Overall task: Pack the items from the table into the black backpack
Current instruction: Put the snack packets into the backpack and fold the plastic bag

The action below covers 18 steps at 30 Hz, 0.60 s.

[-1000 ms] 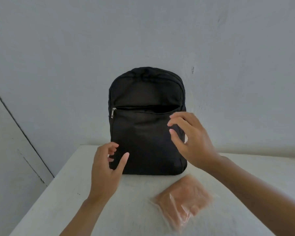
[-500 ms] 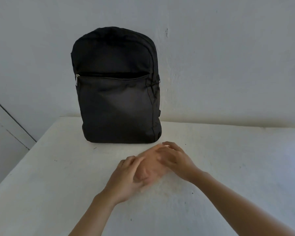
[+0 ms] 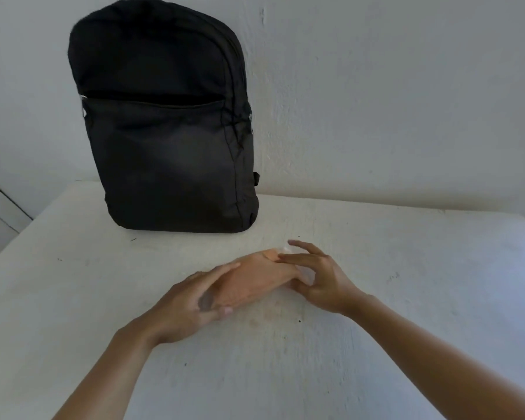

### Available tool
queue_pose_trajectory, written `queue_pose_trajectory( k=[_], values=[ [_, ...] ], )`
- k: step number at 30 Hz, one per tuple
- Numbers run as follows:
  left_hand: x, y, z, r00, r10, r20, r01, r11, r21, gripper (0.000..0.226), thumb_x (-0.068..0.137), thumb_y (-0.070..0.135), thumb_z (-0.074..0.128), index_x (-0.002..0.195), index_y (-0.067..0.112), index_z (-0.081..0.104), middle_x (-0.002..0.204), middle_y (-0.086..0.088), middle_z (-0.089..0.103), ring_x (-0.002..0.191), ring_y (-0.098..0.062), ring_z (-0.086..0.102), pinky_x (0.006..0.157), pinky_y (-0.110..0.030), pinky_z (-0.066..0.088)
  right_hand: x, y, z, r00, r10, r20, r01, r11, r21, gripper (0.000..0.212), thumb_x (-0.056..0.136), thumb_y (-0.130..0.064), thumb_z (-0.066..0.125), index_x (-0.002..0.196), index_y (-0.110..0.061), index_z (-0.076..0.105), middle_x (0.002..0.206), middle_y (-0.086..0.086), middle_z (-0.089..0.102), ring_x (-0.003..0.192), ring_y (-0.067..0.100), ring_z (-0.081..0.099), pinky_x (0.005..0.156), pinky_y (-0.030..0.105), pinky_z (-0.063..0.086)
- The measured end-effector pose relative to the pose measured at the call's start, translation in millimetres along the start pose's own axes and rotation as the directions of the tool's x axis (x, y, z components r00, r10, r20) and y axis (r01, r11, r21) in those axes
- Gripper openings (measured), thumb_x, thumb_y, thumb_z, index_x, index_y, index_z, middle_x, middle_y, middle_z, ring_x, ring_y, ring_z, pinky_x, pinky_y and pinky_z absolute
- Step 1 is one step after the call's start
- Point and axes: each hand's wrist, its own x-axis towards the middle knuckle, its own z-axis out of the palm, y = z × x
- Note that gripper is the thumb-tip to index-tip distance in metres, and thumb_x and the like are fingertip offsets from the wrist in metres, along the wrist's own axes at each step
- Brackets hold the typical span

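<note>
A black backpack stands upright against the wall at the back left of the white table; its front pocket zipper is open along the top. In front of it a clear plastic packet with orange contents lies on the table. My left hand grips the packet's near left end between fingers and thumb. My right hand holds its far right end, fingers spread over the top and thumb below. Most of the packet's ends are hidden by the hands.
A pale plastered wall rises right behind the table. The table's left edge runs diagonally, with a drop beside it. Bare tabletop lies to the right and in front of the hands.
Both hands came down from the backpack's front to the packet and took hold of it. The view has tilted down and shifted, so the backpack now sits upper left.
</note>
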Motion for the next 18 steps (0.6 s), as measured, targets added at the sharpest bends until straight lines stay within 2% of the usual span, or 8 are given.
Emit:
queue_pose_trajectory(
  k=[2,5,8,11,13,15,16,18],
  values=[
    [2,11,4,1.000,-0.007,-0.030,0.001,0.981,-0.194,0.061,0.088,0.062,0.063,0.140,0.064,0.034,0.140,0.031,0.050,0.128,0.005,0.048,0.105,-0.030,0.043,-4,0,-9,0.992,0.098,-0.078,-0.088,0.988,0.128,0.033,0.087,-0.038,0.074,0.117,-0.024,0.073,0.135,-0.025,0.054,0.132,-0.004,0.046,0.107,0.020,0.036],
    [13,18,13,0.969,-0.025,-0.245,-0.066,0.933,-0.353,0.040,0.087,0.067,0.053,0.124,0.050,0.055,0.113,0.025,0.064,0.106,0.003,0.061,0.089,-0.021,0.048,-9,1,-18,0.965,0.219,-0.147,-0.173,0.945,0.277,0.056,0.084,-0.064,0.064,0.119,-0.021,0.072,0.123,-0.014,0.067,0.110,-0.002,0.063,0.094,0.023,0.051],
    [33,22,28,0.876,-0.020,-0.481,-0.191,0.903,-0.386,0.053,0.089,0.074,0.047,0.097,0.026,0.067,0.092,0.000,0.066,0.086,-0.011,0.062,0.076,-0.027,0.047,-8,-2,-18,0.956,0.255,-0.144,-0.195,0.922,0.335,0.033,0.092,-0.052,0.063,0.096,-0.022,0.075,0.090,-0.011,0.073,0.084,0.005,0.068,0.073,0.029,0.056],
    [56,36,34,0.810,-0.146,-0.568,-0.174,0.865,-0.471,0.069,0.095,0.071,0.043,0.081,0.005,0.060,0.071,-0.007,0.056,0.068,-0.013,0.054,0.070,-0.031,0.043,6,-11,-18,0.917,0.376,-0.134,-0.251,0.805,0.537,0.040,0.094,-0.051,0.057,0.072,-0.018,0.064,0.065,-0.011,0.064,0.061,0.007,0.059,0.056,0.024,0.046],
    [72,43,34,0.799,-0.293,-0.524,-0.127,0.771,-0.624,0.065,0.098,0.063,0.041,0.083,0.002,0.059,0.073,-0.005,0.060,0.071,-0.011,0.060,0.076,-0.031,0.050,17,-15,-15,0.863,0.503,-0.053,-0.340,0.654,0.675,0.044,0.095,-0.056,0.052,0.084,-0.016,0.070,0.077,-0.005,0.074,0.072,0.013,0.070,0.065,0.027,0.055],
    [81,45,38,0.814,-0.391,-0.430,-0.090,0.645,-0.759,0.059,0.100,0.063,0.040,0.111,0.012,0.068,0.099,-0.003,0.074,0.095,-0.014,0.071,0.090,-0.034,0.057,21,-17,-6,0.800,0.599,-0.004,-0.385,0.519,0.763,0.046,0.095,-0.060,0.050,0.101,-0.020,0.072,0.092,0.001,0.078,0.085,0.016,0.075,0.072,0.030,0.059],
    [83,44,40,0.816,-0.423,-0.394,-0.085,0.586,-0.806,0.055,0.101,0.062,0.041,0.123,0.019,0.068,0.110,-0.002,0.075,0.104,-0.017,0.072,0.094,-0.037,0.057,21,-17,-1,0.773,0.634,-0.013,-0.378,0.477,0.794,0.045,0.095,-0.059,0.050,0.102,-0.021,0.072,0.093,0.000,0.078,0.085,0.015,0.075,0.070,0.027,0.059],
    [84,43,43,0.802,-0.480,-0.355,-0.096,0.483,-0.870,0.046,0.103,0.054,0.045,0.121,0.020,0.072,0.111,-0.004,0.077,0.105,-0.019,0.073,0.093,-0.039,0.057,20,-19,6,0.736,0.677,-0.018,-0.365,0.419,0.831,0.040,0.096,-0.055,0.051,0.096,-0.022,0.073,0.088,0.000,0.078,0.081,0.014,0.075,0.065,0.024,0.056]
  ],
)
